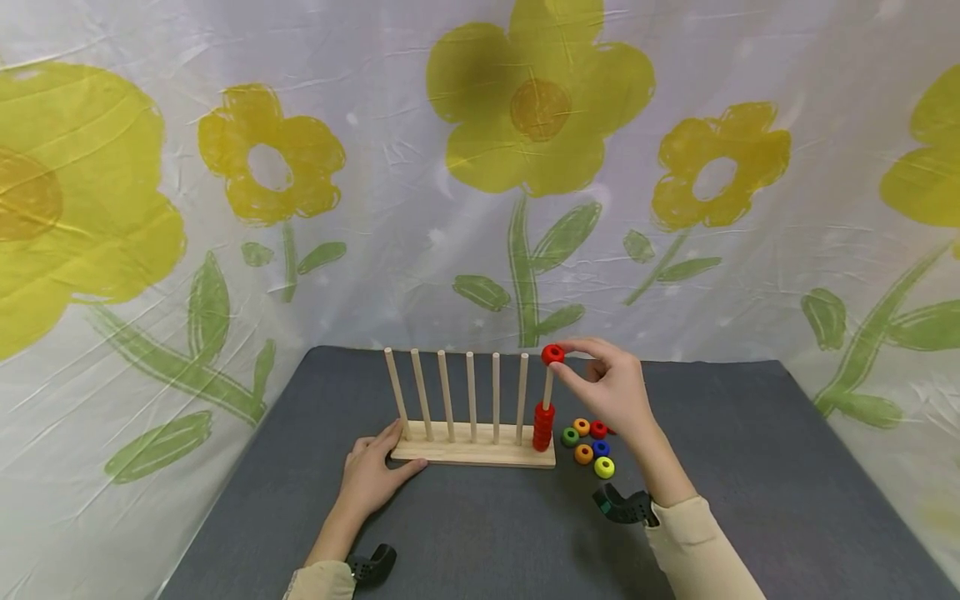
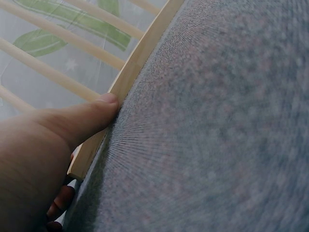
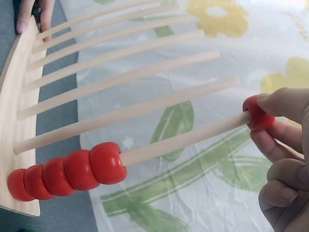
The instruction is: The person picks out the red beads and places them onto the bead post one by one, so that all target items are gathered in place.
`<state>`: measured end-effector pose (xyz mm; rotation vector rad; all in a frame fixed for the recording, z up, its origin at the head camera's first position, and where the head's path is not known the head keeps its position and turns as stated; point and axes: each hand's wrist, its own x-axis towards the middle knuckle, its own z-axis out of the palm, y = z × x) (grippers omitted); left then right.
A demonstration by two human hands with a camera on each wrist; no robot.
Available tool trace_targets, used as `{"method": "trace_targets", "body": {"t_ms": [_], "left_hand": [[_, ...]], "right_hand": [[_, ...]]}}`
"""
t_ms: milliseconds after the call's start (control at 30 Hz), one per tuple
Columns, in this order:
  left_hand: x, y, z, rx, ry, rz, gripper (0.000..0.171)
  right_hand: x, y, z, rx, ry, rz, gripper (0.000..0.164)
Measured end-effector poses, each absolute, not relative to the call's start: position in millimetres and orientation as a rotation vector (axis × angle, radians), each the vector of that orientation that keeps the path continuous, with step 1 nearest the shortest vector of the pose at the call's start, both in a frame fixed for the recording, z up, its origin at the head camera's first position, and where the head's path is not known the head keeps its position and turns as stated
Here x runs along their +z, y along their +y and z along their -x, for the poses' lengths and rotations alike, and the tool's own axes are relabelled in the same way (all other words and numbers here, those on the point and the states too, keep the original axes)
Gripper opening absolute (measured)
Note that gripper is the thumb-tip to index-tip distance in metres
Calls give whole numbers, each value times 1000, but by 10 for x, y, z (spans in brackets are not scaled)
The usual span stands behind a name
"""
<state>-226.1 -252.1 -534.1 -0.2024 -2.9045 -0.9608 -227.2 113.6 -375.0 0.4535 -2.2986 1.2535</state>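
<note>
A wooden peg stand (image 1: 472,454) with a row of upright pegs sits on the table. Its left end is held by my left hand (image 1: 369,477), the thumb along the front edge and the fingers at the far side of the base. Between thumb and fingertips, my right hand (image 1: 617,392) pinches a red bead (image 3: 257,114) at the top of the rightmost peg (image 3: 186,138). The peg's tip meets the bead's hole. Lower on that peg, several red beads (image 3: 80,169) are stacked down to the base. The other pegs carry no beads.
Right of the stand lie several loose beads, among them a yellow bead (image 1: 603,467), a blue bead (image 1: 601,448), a green bead (image 1: 570,437), an orange bead (image 1: 583,454) and a red bead (image 1: 597,429). A flowered curtain (image 1: 390,250) hangs behind the dark table (image 1: 480,533).
</note>
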Motion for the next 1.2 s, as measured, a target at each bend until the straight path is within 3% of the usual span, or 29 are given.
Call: {"method": "trace_targets", "body": {"t_ms": [1200], "left_hand": [[-5353,-2526,2259,-965,-2908,189,90]], "right_hand": [[-3854,1124,2263,1195,-2377,-437,29]]}}
